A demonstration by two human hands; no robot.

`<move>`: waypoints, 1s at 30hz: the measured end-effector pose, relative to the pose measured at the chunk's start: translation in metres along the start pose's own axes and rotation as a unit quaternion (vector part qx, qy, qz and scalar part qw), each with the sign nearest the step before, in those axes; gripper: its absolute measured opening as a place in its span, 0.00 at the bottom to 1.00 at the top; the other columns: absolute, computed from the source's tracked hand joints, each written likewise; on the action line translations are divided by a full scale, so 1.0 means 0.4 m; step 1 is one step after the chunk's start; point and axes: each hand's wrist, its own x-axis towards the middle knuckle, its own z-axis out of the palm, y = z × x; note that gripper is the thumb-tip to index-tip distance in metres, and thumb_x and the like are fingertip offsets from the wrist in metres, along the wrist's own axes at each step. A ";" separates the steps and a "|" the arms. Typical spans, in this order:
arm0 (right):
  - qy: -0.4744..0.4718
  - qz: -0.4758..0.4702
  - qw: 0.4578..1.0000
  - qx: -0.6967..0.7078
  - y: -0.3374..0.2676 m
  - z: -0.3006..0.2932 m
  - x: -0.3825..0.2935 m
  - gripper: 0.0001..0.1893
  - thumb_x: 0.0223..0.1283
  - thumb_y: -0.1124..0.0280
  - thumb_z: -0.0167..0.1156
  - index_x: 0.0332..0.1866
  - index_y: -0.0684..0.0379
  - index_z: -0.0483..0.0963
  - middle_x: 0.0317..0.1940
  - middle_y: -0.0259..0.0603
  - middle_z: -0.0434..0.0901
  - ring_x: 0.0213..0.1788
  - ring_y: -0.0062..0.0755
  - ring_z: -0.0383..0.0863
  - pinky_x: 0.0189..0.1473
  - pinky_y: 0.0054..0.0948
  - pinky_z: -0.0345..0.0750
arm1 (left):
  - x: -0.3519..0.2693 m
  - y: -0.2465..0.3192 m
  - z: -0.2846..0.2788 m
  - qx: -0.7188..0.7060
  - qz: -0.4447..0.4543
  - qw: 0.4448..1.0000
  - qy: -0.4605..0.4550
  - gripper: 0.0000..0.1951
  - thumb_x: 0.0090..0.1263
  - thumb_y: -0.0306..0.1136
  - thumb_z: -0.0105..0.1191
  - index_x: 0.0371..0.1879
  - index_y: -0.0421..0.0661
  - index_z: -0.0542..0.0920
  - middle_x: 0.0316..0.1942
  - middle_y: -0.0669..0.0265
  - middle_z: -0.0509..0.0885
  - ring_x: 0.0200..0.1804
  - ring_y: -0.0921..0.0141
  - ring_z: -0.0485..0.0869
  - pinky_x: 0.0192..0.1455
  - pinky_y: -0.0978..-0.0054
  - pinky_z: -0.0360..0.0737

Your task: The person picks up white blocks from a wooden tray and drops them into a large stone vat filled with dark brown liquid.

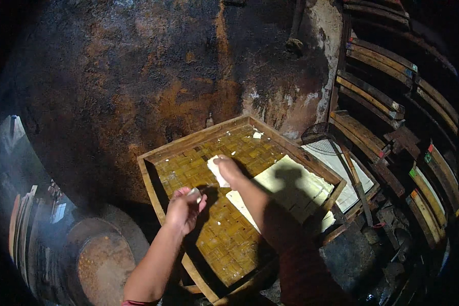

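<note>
A wooden-framed tray [197,139] with a woven bamboo bottom lies before me. My right hand [228,170] grips a white folded piece [217,171] over the middle of the tray; its material is not certain. Near the tray's left side, my left hand [185,206] is raised, palm partly up, with a small white piece [194,195] between its fingers. Thin off-white sheets [287,183] cover the right part of the woven bottom, with the shadow of a head and my right arm across them. Small white scraps [257,135] are scattered over the weave.
Behind the tray rises a dark, stained wall [157,95]. To the right, a wire-mesh strainer [321,139] with a long handle rests over another tray of white sheets [346,183]. Wooden frames [382,61] are stacked on the far right. A large round vat [105,264] stands lower left.
</note>
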 end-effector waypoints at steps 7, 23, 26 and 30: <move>-0.161 -0.252 0.915 -0.269 -0.171 -0.021 -0.184 0.28 0.58 0.69 0.63 0.66 0.57 0.70 0.53 0.50 0.78 0.52 0.48 0.80 0.56 0.36 0.76 | 0.125 -0.052 0.121 -0.239 0.001 0.966 -0.101 0.22 0.75 0.53 0.38 0.47 0.46 0.76 0.47 0.60 0.81 0.53 0.59 0.79 0.62 0.53 0.73; 0.057 -0.255 0.957 -0.125 -0.073 -0.261 -0.060 0.17 0.66 0.56 0.58 0.44 0.60 0.80 0.37 0.51 0.83 0.34 0.44 0.84 0.43 0.39 0.80 | 0.165 -0.174 0.181 -0.346 -0.102 0.932 0.017 0.29 0.72 0.56 0.34 0.59 0.46 0.70 0.50 0.54 0.78 0.51 0.56 0.79 0.48 0.54 0.79; 0.055 -0.128 0.821 -0.554 0.128 -0.520 0.028 0.19 0.56 0.63 0.58 0.55 0.51 0.78 0.63 0.57 0.71 0.59 0.63 0.75 0.60 0.52 0.72 | 0.140 -0.130 0.209 -0.304 -0.130 0.941 0.071 0.29 0.69 0.59 0.39 0.52 0.44 0.72 0.46 0.53 0.78 0.42 0.55 0.82 0.37 0.57 0.81; 0.209 -0.196 0.855 -0.432 0.325 -0.595 0.084 0.26 0.59 0.58 0.62 0.57 0.66 0.72 0.64 0.66 0.67 0.69 0.66 0.61 0.69 0.56 0.60 | 0.155 -0.134 0.208 -0.277 -0.089 0.957 0.002 0.30 0.71 0.60 0.41 0.54 0.43 0.72 0.50 0.53 0.78 0.48 0.52 0.81 0.43 0.56 0.81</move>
